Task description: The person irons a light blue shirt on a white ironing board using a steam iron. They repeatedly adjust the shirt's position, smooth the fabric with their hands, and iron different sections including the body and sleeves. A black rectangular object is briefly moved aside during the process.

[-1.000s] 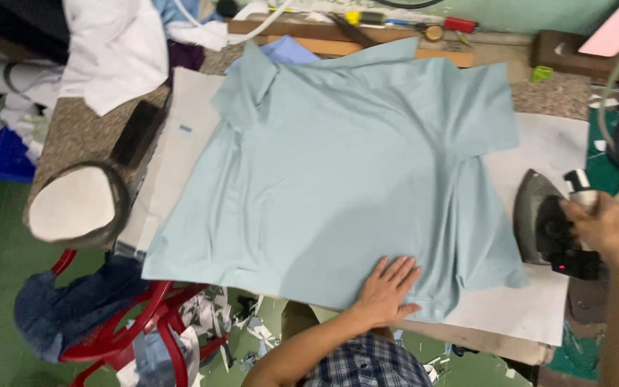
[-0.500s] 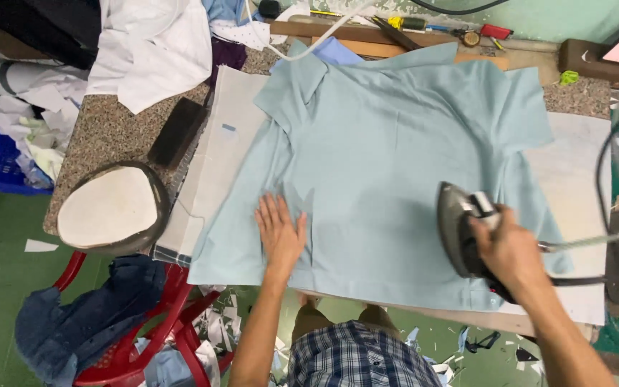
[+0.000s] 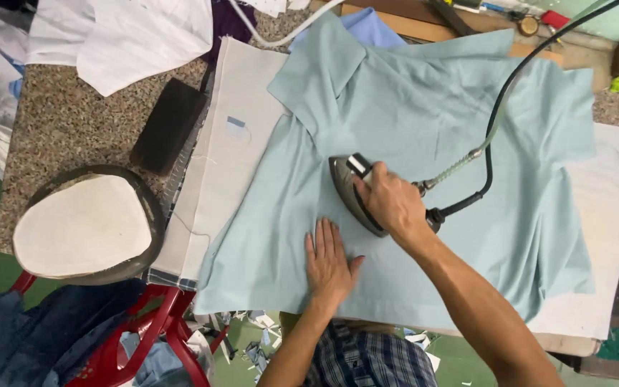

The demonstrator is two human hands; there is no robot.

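Items, left to right, placed relative to the pale blue shirt [image 3: 424,143]:

- Far left of the shirt: an oval padded form [image 3: 80,226] sat at the corner of the speckled counter [image 3: 73,136], above a red chair [image 3: 159,322].
- Left of the shirt, nearer: a dark block [image 3: 168,124] lay on the counter beside the white pad [image 3: 223,172] under the shirt.
- On the shirt's near edge: your left hand [image 3: 329,261] lay flat and open, fingers spread, gripping nothing, pressing the cloth down.
- Middle of the shirt: your right hand [image 3: 390,201] was clenched round the handle of the iron [image 3: 352,192], whose sole sat on the cloth with its point toward the collar; a black cord [image 3: 499,107] ran off to the upper right.
- Right part of the shirt: folds and creases showed around the far sleeve and right side.

Progress, by judgement: the stretch around the iron looked smoother; the collar and the wrinkled right side appeared to be left.
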